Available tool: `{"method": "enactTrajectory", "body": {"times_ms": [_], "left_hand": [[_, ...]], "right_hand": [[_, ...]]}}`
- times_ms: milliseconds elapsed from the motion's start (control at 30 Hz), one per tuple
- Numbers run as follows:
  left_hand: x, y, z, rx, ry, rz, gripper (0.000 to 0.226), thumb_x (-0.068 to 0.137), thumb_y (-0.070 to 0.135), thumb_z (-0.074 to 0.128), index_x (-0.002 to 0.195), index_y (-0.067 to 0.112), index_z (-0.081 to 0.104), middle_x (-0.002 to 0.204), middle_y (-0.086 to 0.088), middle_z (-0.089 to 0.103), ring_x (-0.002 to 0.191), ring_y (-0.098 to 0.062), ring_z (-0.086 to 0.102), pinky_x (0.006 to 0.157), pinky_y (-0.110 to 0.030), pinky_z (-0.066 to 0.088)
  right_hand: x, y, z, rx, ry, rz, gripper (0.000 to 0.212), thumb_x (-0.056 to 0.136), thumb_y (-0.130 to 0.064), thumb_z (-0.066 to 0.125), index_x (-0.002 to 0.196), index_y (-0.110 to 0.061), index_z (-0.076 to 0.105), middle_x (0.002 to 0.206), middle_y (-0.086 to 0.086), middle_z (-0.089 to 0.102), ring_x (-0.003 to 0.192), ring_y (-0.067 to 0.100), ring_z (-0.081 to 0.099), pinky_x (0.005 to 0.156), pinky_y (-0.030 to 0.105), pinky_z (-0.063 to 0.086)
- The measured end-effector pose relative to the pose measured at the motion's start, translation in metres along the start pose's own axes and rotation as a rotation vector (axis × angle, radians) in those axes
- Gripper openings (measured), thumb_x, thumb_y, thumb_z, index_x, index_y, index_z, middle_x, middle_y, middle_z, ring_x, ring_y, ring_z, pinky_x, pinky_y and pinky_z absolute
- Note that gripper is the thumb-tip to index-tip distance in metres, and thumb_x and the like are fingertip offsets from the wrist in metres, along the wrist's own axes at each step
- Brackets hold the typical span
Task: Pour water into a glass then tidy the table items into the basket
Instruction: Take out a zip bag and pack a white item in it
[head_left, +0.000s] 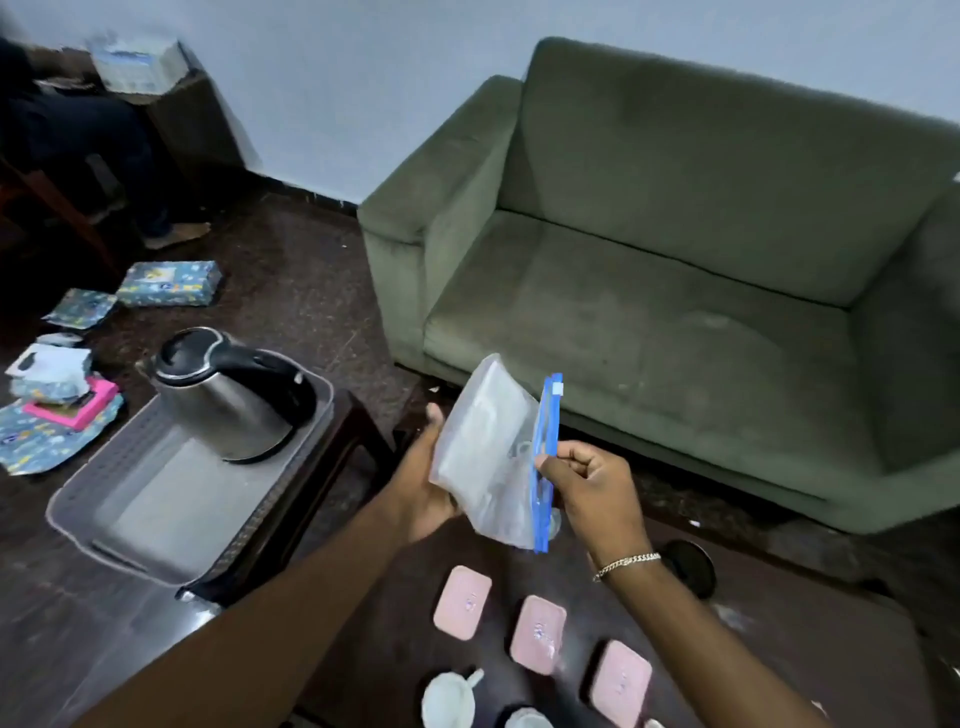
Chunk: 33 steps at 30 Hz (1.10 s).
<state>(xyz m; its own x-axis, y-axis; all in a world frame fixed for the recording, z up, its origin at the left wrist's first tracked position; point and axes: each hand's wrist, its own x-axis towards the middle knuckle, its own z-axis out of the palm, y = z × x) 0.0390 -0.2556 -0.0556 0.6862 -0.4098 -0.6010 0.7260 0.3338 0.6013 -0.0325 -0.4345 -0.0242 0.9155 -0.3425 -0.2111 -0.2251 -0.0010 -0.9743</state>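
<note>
Kettle (223, 410): brushed metal body, glossy black plastic lid. Basket (249, 525): grey plastic, perforated walls. Bag (488, 457): clear thin plastic (blue zip strip). Sofa (675, 260): matt green cloth, worn. Worktop (395, 639): dark wood.

Kettle (228, 395) sits in basket (78, 525) at my left; three lids (537, 634) on table (779, 639) before sofa (675, 270).

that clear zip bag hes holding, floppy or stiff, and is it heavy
Probably floppy: the zip bag bends and creases between the left hand and right hand. Likely light, since the right hand's pinch on the blue zip edge helps hold it. The thin plastic may be slippery.
</note>
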Motion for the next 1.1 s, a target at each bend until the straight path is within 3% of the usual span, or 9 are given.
{"method": "enactTrajectory", "body": {"times_ms": [67, 233, 300, 433, 600, 733, 900, 1000, 1100], "left_hand": [[0.007, 0.0, 0.011, -0.015, 0.063, 0.097, 0.083, 0.099, 0.072, 0.026, 0.138, 0.007, 0.061, 0.134, -0.019, 0.068, 0.125, -0.033, 0.063, 0.109, -0.05, 0.046], [0.008, -0.019, 0.044, 0.491, 0.357, 0.511, 0.065, 0.095, 0.072, 0.045, 0.136, 0.022, 0.054, 0.13, -0.007, 0.062, 0.127, -0.026, 0.054, 0.104, -0.039, 0.041], [0.003, -0.029, 0.062, 0.685, 0.311, 0.655, 0.061, 0.084, 0.068, 0.06, 0.127, 0.026, 0.055, 0.122, -0.009, 0.062, 0.116, -0.025, 0.058, 0.103, -0.035, 0.046], [-0.008, -0.048, 0.11, 0.773, 0.017, 0.609, 0.057, 0.069, 0.056, 0.077, 0.115, 0.032, 0.052, 0.11, -0.007, 0.065, 0.076, -0.019, 0.066, 0.084, -0.041, 0.058], [-0.01, -0.062, 0.142, 0.872, -0.15, 0.622, 0.033, 0.084, 0.016, 0.077, 0.104, 0.012, 0.052, 0.098, -0.014, 0.065, 0.065, -0.035, 0.066, 0.067, -0.044, 0.056], [-0.004, -0.057, 0.146, 1.091, -0.114, 0.729, 0.022, 0.078, -0.012, 0.067, 0.084, 0.01, 0.068, 0.077, 0.0, 0.063, 0.06, -0.006, 0.053, 0.063, -0.022, 0.043], [0.001, -0.049, 0.135, 1.223, 0.031, 0.799, 0.037, 0.076, -0.012, 0.059, 0.099, 0.007, 0.081, 0.119, 0.002, 0.068, 0.073, 0.013, 0.055, 0.08, -0.009, 0.042], [-0.004, -0.051, 0.137, 1.297, -0.031, 0.834, 0.043, 0.078, -0.006, 0.059, 0.114, 0.008, 0.078, 0.136, 0.005, 0.064, 0.088, 0.002, 0.063, 0.09, -0.014, 0.047], [-0.01, -0.059, 0.149, 1.338, -0.063, 0.906, 0.046, 0.079, -0.005, 0.059, 0.121, 0.005, 0.075, 0.136, -0.002, 0.066, 0.117, -0.013, 0.065, 0.106, -0.021, 0.046]], "right_hand": [[0.0, 0.001, -0.027, 0.012, 0.031, 0.003, 0.013, 0.088, -0.001, 0.069, 0.079, -0.007, 0.076, 0.072, 0.01, 0.075, 0.062, 0.013, 0.063, 0.057, 0.021, 0.05], [-0.003, 0.009, -0.078, 0.086, 0.063, 0.035, 0.01, 0.089, -0.01, 0.073, 0.082, -0.007, 0.078, 0.081, 0.02, 0.076, 0.07, 0.022, 0.064, 0.07, 0.034, 0.05], [-0.006, 0.009, -0.088, 0.091, 0.06, 0.044, 0.009, 0.089, -0.009, 0.074, 0.081, -0.006, 0.078, 0.075, 0.019, 0.074, 0.065, 0.018, 0.062, 0.066, 0.03, 0.048], [-0.013, 0.007, -0.102, 0.076, 0.048, 0.032, 0.01, 0.088, -0.005, 0.074, 0.079, -0.007, 0.079, 0.072, 0.01, 0.074, 0.065, 0.016, 0.062, 0.067, 0.031, 0.05], [-0.018, 0.003, -0.115, 0.037, -0.006, 0.019, 0.021, 0.09, 0.005, 0.064, 0.085, -0.008, 0.08, 0.079, 0.013, 0.077, 0.072, 0.019, 0.069, 0.072, 0.039, 0.058], [-0.023, 0.001, -0.125, -0.036, 0.068, -0.005, 0.016, 0.085, 0.006, 0.071, 0.09, -0.009, 0.076, 0.068, 0.014, 0.07, 0.062, 0.018, 0.06, 0.066, 0.031, 0.049], [-0.031, -0.007, -0.157, -0.415, 0.427, -0.143, 0.041, 0.078, 0.003, 0.066, 0.102, -0.028, 0.053, 0.065, 0.008, 0.062, 0.059, 0.024, 0.062, 0.063, 0.035, 0.052], [-0.038, -0.017, -0.16, -0.589, 0.413, -0.222, 0.041, 0.078, 0.003, 0.067, 0.099, -0.027, 0.048, 0.069, 0.004, 0.056, 0.06, 0.022, 0.056, 0.065, 0.036, 0.05], [-0.049, -0.03, -0.144, -0.751, 0.382, -0.443, 0.034, 0.077, 0.005, 0.067, 0.099, -0.018, 0.052, 0.09, 0.001, 0.053, 0.078, 0.022, 0.053, 0.075, 0.035, 0.049]]}}
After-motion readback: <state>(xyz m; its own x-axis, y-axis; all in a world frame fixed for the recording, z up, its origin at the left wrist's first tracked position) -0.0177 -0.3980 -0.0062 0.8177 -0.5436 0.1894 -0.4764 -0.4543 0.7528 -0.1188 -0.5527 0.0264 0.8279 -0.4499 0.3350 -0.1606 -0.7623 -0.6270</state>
